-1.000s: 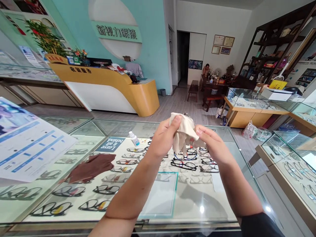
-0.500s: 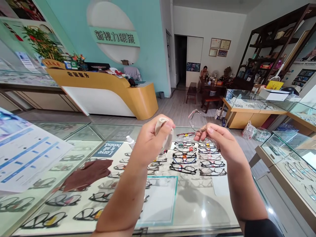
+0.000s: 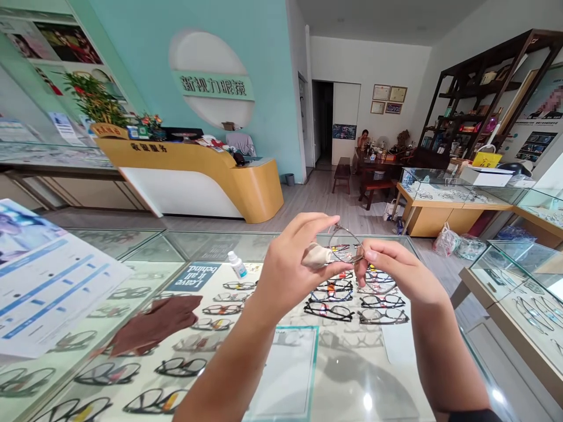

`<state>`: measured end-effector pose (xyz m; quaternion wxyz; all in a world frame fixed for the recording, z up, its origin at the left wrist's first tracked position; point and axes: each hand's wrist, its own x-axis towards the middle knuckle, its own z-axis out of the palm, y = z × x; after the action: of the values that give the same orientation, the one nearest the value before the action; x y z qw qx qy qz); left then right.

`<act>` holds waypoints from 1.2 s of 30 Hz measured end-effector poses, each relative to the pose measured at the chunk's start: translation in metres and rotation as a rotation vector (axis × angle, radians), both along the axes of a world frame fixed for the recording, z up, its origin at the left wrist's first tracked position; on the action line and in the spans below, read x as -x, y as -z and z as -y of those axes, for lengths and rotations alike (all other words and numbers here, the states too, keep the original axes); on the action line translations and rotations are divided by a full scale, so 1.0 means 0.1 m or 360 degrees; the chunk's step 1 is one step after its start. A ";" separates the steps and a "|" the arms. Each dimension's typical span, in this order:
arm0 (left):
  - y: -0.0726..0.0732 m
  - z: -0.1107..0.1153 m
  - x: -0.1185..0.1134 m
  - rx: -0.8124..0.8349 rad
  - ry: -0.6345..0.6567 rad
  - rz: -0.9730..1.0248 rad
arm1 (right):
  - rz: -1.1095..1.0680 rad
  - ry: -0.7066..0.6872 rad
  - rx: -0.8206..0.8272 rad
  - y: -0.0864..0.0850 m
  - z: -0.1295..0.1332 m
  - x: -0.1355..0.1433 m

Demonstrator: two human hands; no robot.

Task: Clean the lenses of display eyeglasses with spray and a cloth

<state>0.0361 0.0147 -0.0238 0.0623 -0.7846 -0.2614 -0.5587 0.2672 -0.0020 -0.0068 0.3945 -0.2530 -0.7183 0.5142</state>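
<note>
The surface [image 3: 347, 381] was of clear, shiny glass. From its middle, a rumpled brown cloth [image 3: 156, 322] lay on it at 9 o'clock and a small white bottle [image 3: 238, 265] stood at 11.

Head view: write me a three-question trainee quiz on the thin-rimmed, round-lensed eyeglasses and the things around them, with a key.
1. Multiple choice. The right hand holds:
A) a folded newspaper
B) thin-rimmed, round-lensed eyeglasses
C) a red pen

2. True or false. The dark brown fabric cloth lies nearer the wearer than the small white plastic bottle.

3. Short answer. Which hand has the small cream fabric cloth in its grasp?

Key:
1. B.
2. True; the bottle stands farther off on the glass-topped display counter.
3. The left hand, with its thumb and fingertips spread about one lens.
</note>
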 end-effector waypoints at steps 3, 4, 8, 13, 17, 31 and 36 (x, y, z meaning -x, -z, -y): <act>-0.02 0.03 0.00 -0.0011 0.0005 -0.0035 | 0.0015 -0.0016 -0.0010 -0.02 0.02 0.00; -0.03 0.05 0.00 -0.0017 0.0004 -0.0044 | 0.0021 -0.0019 -0.0024 -0.03 0.03 -0.01; -0.08 0.09 0.00 -0.0089 -0.0018 -0.0028 | 0.0136 0.0020 -0.0216 -0.09 0.07 -0.06; -0.12 0.07 0.01 -0.0221 -0.0145 0.0111 | 0.0235 0.0275 -0.0518 -0.15 0.05 -0.39; -0.14 0.05 0.04 -0.0237 -0.0232 0.0254 | 0.0082 0.0337 -0.0689 -0.15 -0.11 -0.80; -0.12 0.14 0.03 -0.0015 -0.0364 0.0576 | 0.0147 0.1185 -0.1428 -0.11 0.28 -0.08; -0.11 0.20 0.03 -0.0016 -0.0391 0.0595 | 0.0156 0.1424 -0.1542 -0.06 0.32 0.11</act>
<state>0.0326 -0.0053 -0.0131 0.0843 -0.6293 -0.3593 -0.6840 0.2563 -0.0339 -0.0008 0.6061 -0.3440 -0.7111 -0.0926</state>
